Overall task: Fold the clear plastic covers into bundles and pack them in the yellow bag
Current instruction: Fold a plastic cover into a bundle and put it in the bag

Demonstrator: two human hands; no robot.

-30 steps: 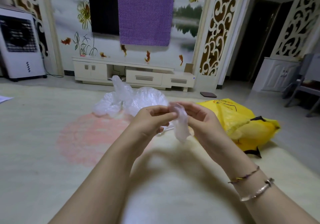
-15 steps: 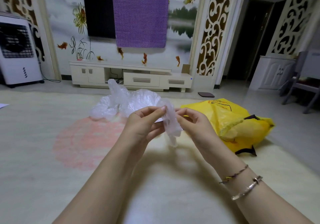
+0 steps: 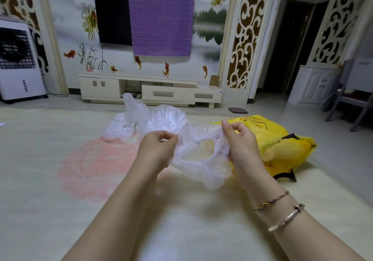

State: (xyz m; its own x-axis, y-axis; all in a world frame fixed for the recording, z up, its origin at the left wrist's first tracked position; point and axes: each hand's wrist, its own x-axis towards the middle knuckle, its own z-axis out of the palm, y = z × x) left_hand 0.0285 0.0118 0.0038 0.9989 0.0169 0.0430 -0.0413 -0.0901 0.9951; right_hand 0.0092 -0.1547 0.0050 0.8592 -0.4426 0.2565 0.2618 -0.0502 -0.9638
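Loose covers (image 3: 141, 121) lie heaped on the mat; left hand (image 3: 156, 151) and right hand (image 3: 240, 145) each pinch one crinkled clear cover (image 3: 199, 159), stretched sideways between them, elastic opening facing up; bag (image 3: 282, 147) lies right

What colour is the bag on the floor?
Yellow with black handles, in the head view: the bag.

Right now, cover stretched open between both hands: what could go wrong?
1. The left hand and right hand pinch only the gathered rim of the thin cover; it could slip or tear.
2. The pile of covers lies close behind; the held one might snag it.
3. The yellow bag lies slumped, so packing may need a free hand.
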